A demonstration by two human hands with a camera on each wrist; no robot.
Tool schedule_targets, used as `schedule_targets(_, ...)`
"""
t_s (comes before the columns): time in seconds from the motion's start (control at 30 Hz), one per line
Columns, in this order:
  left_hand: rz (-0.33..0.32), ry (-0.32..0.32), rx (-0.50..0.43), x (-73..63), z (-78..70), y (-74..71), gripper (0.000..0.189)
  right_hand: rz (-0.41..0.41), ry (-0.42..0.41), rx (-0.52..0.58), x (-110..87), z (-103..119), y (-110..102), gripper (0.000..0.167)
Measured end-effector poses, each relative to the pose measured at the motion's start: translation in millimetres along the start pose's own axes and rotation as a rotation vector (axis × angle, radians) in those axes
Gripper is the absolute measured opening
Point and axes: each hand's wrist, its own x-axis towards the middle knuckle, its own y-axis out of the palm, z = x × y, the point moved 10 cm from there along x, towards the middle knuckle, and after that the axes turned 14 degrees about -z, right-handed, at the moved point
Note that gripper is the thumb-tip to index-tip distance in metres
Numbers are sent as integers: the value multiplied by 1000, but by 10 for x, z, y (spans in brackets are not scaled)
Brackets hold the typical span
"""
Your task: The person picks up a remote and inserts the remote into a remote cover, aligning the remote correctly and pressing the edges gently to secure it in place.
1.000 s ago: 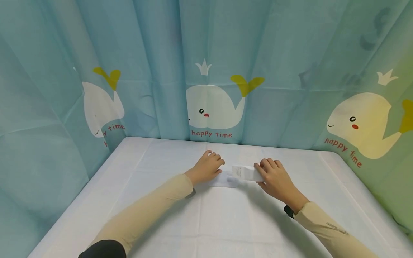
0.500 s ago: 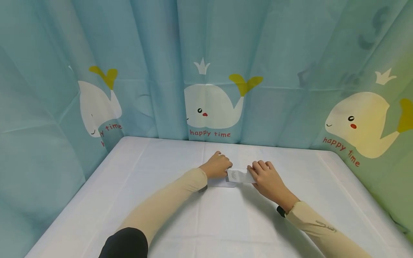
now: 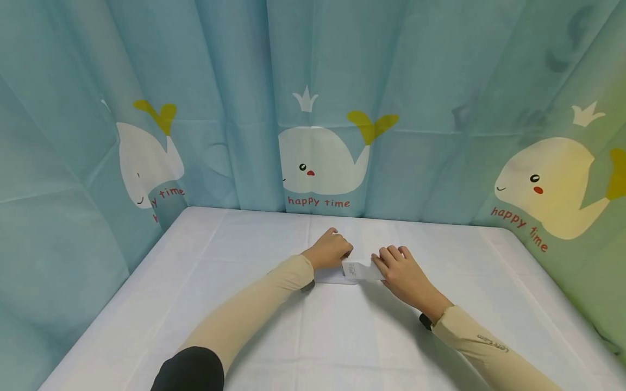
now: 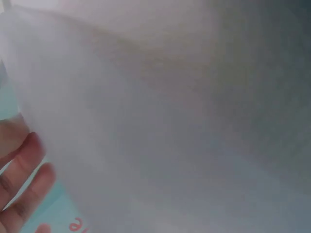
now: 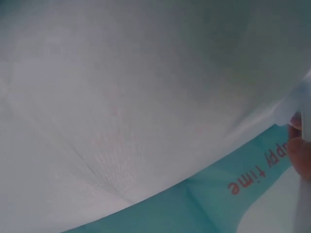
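Note:
A small white box with fine grey print near its left end is held just above the table. My right hand grips its right end, thumb below and fingers on top. At the left end my left hand has its fingers curled down and pinches the box's edge; the fingertips are partly hidden. Beneath lies a flat, pale rectangular thing on the cloth, partly covered by the hand and the box. Fingers of the left hand show at the left wrist view's edge, and the right hand's fingers in the right wrist view.
A white cloth covers the table, which has rounded far corners. Behind it and at both sides hangs a blue-green curtain with whale prints. A dark band sits at the right wrist.
My left hand has moved right, from apart to the box's left end, and its fingers have closed there. The right hand has brought the box slightly left and down.

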Motion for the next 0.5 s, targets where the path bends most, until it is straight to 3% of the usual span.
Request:
schedule_targets(0.3, -40, -50, 29, -10, 38, -158, 10, 56, 21, 25, -13, -26, 45, 62)
schedule_targets(0.5, -108, -80, 3, -39, 13, -275, 9, 110, 113, 51, 33, -117, 72, 59)
